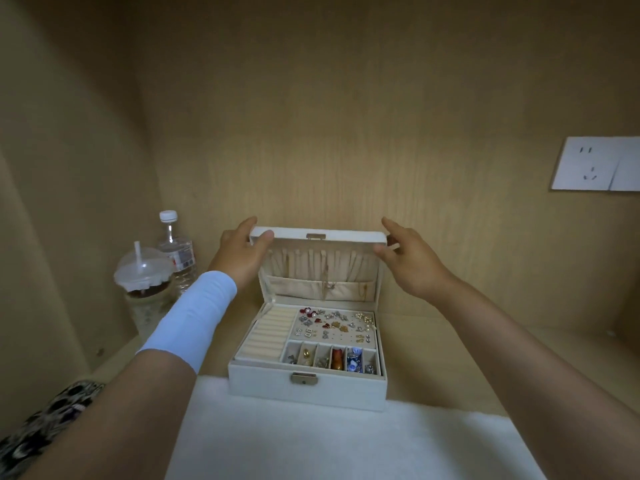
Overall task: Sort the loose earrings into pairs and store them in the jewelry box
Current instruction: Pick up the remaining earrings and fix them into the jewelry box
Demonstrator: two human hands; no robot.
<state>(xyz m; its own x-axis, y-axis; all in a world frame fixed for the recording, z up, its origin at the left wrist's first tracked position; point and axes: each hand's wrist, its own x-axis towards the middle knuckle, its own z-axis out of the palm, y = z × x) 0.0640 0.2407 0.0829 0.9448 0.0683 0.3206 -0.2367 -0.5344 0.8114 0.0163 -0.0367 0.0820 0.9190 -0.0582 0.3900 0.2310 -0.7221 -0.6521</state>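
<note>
You're working inside a beige wood alcove: back panel [346, 133] straight ahead, side panel [69, 168] on the left, wall socket [588, 164] at the right of the back panel. A white mat [346, 445] is covering the worktop's [450, 375] front middle.

The jewelry box [308, 386] is sitting mid-worktop at the mat's far edge, with its front on the mat. Its long axis is running left-right, parallel to the front edge. The latch is facing you and the hinge is on the far side. The lid [346, 235] is standing upright, close to the back panel. Earrings [332, 323] are lying on the box's far right panel, with more in the front row of compartments [332, 356].

Bare worktop is showing right of the box. The far left corner is holding a domed cup [143, 275] and a water bottle [176, 251], close to your sleeved left forearm.

Your left hand [239, 254] is pinching the lid's top left corner, thumb in front and fingers behind. Your right hand [412, 261] is bracketing the top right corner with its thumb at the rim; can't tell whether it's actually gripping.
</note>
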